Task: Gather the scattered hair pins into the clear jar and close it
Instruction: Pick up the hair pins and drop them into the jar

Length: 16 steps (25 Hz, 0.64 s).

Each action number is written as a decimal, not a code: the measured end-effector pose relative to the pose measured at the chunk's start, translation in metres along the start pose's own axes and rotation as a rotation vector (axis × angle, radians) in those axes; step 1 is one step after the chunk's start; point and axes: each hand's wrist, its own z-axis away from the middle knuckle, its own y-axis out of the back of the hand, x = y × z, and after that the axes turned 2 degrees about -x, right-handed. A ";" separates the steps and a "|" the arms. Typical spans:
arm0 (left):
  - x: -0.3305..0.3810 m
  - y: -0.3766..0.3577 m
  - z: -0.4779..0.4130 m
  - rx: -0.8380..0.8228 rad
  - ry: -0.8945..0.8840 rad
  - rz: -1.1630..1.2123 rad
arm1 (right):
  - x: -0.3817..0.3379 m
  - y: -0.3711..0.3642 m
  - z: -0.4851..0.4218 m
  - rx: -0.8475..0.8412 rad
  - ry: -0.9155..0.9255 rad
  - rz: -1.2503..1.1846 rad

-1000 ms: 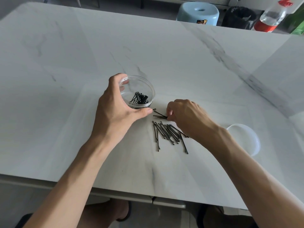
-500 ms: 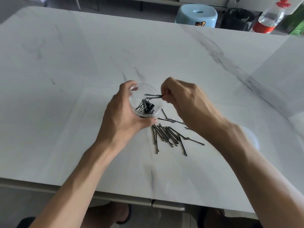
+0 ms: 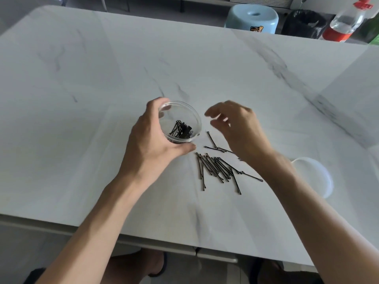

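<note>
My left hand (image 3: 152, 140) wraps around the clear jar (image 3: 192, 117), which stands open on the marble table with several black hair pins (image 3: 181, 130) inside. Just right of the jar my right hand (image 3: 240, 128) hovers with fingers apart and blurred, holding nothing. Below it a pile of several black hair pins (image 3: 217, 169) lies on the table, with two more pins (image 3: 213, 143) loose above the pile. The jar's clear lid (image 3: 313, 175) rests on the table to the right, partly behind my right forearm.
The white marble table (image 3: 102, 78) reaches far back and left. Its near edge runs under my forearms. Behind the far edge stand a light blue stool (image 3: 253, 18), a black bag (image 3: 303, 22) and a plastic bottle with a red label (image 3: 344, 23).
My right hand picked up pins from the pile, carried them over the jar and let them go; it now hovers open just right of the jar. My left hand kept hold of the jar.
</note>
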 end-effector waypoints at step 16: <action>-0.006 0.012 -0.002 0.063 0.055 0.037 | -0.004 -0.014 0.013 -0.164 0.060 0.306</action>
